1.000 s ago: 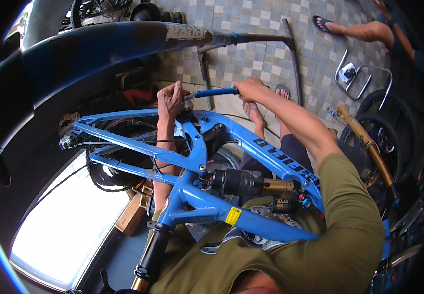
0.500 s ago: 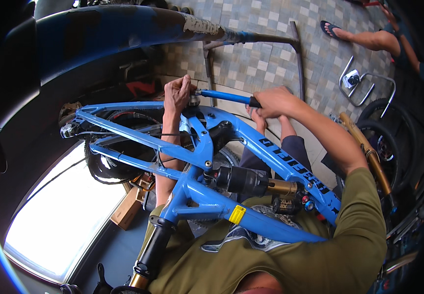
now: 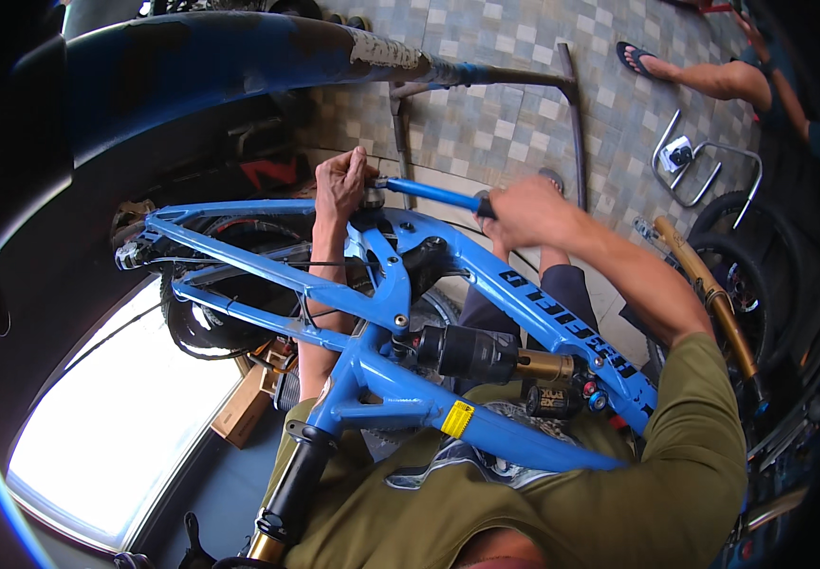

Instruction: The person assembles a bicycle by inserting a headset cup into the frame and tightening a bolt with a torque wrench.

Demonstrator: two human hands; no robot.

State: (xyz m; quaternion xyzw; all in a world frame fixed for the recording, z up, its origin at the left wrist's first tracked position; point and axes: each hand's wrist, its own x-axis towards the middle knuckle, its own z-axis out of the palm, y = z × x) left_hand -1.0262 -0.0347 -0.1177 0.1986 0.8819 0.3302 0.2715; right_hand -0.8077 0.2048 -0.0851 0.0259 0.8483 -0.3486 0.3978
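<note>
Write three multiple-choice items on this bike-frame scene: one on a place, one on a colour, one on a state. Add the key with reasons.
1. Where is the left hand?
A. at the head of the tool, atop the frame
B. on the floor tiles
C. on the gold fork

2. What colour is the bike frame?
A. red
B. blue
C. white

3. How is the right hand?
A. open and empty
B. closed round the blue-handled tool
C. out of view

Key: A, its fingers sit at the tool's head; B, the tubes are blue; B, it grips the handle.

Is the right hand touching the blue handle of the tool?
Touching. The head view shows the right hand closed around the end of the blue handle, with the fingers wrapped over it and no gap visible.
</note>
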